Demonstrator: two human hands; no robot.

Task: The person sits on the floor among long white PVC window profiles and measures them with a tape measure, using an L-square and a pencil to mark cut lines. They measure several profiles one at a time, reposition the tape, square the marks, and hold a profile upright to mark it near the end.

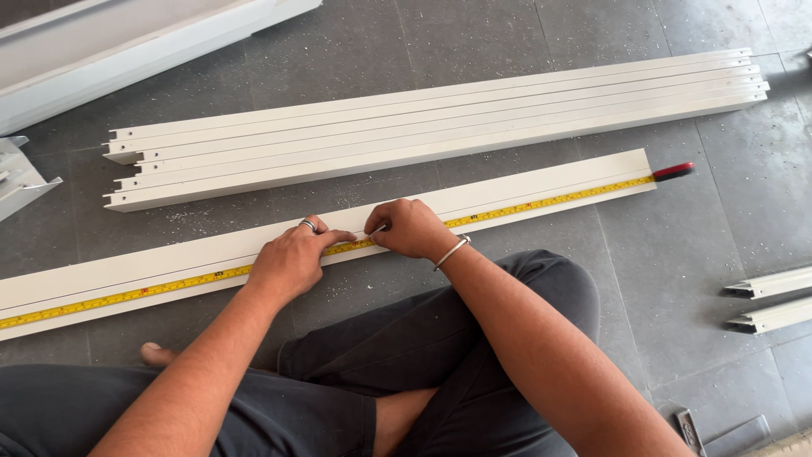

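left hand (292, 258), right hand (410, 228), tape measure (541, 203), white bar (541, 182)

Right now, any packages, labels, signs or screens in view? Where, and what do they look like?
No packages, signs or screens.
Only marked thing: yellow tape measure, a long flat band with black and red markings, lying along the white profile on the floor, its red end past the profile's right end.
left hand and right hand press on it.

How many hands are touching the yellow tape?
2. The left hand presses the tape onto the white bar; the right hand sits beside it, pinching a small tool, mostly hidden.
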